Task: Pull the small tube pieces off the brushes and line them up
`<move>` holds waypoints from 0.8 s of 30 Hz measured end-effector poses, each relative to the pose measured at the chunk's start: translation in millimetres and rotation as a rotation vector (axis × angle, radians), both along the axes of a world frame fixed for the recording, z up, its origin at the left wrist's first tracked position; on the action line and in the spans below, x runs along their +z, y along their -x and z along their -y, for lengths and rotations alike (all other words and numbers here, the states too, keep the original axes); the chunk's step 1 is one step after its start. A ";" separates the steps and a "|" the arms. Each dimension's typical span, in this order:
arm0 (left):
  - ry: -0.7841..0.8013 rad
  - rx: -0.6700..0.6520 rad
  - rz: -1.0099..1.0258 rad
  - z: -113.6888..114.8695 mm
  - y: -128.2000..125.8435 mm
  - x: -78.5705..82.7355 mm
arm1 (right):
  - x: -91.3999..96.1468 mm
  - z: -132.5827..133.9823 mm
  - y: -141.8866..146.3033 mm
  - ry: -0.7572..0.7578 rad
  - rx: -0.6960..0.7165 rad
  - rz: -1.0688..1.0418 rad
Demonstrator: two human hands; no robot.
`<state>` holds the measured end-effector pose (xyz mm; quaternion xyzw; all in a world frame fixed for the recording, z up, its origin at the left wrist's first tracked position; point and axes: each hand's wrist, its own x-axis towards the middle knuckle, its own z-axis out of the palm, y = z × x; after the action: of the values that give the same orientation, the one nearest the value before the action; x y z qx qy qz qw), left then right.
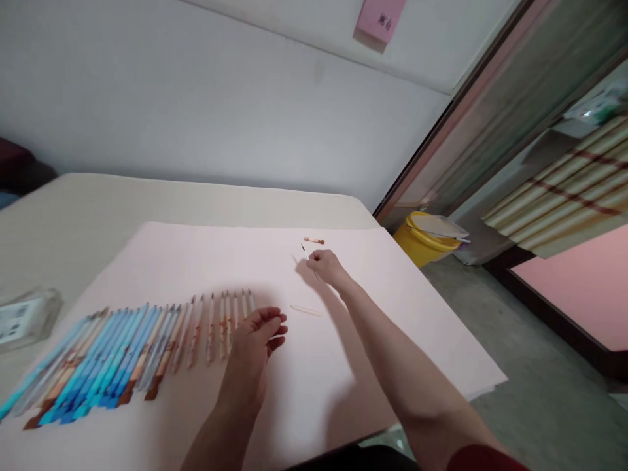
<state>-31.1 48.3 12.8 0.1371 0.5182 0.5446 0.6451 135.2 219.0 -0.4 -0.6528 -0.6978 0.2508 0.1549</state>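
Pinched in my right hand (pixel 324 267) is a thin white stick with a dark tip (pixel 303 248), which looks like a pen refill, held above the pink sheet. Just beyond it lies a short cream and brown piece (pixel 314 241), possibly a pen part. A slender, pale, orange-edged piece (pixel 305 310) rests on the sheet between my hands; its kind is unclear. My left hand (pixel 260 330) hovers with loosely curled, parted fingers and nothing in them. It partly covers the right end of a row of pens (pixel 142 353), blue, grey and brown, laid side by side.
The pink sheet (pixel 417 340) covers much of the cream table (pixel 220 199), which stands by a white wall (pixel 220 91). A clear package (pixel 29 319) sits at the left. On the floor beyond the right edge is a yellow bin (pixel 422 243).
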 end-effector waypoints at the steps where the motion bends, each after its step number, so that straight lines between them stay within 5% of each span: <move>1: 0.007 0.001 0.008 0.0 -2.2 -1.0 | 2.8 18.1 -2.9 -0.017 -0.013 -0.042; 4: 0.009 0.014 0.020 1.2 -7.5 -4.3 | 8.6 72.1 -5.2 -0.023 -0.145 -0.538; 9: -0.062 -0.057 -0.012 8.7 -18.1 -3.6 | 13.5 136.3 10.9 0.261 -0.196 -1.131; 14: -0.217 -0.143 -0.070 19.8 -24.8 1.7 | 16.8 161.7 22.7 0.413 -0.188 -1.330; 24: -0.262 -0.049 -0.219 38.2 -22.7 -0.4 | 15.6 179.3 34.4 0.590 -0.226 -1.391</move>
<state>-8.4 10.1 12.4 0.2909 0.5064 0.5734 0.5746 100.7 39.7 15.2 -0.4263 -0.2724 0.7628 0.4028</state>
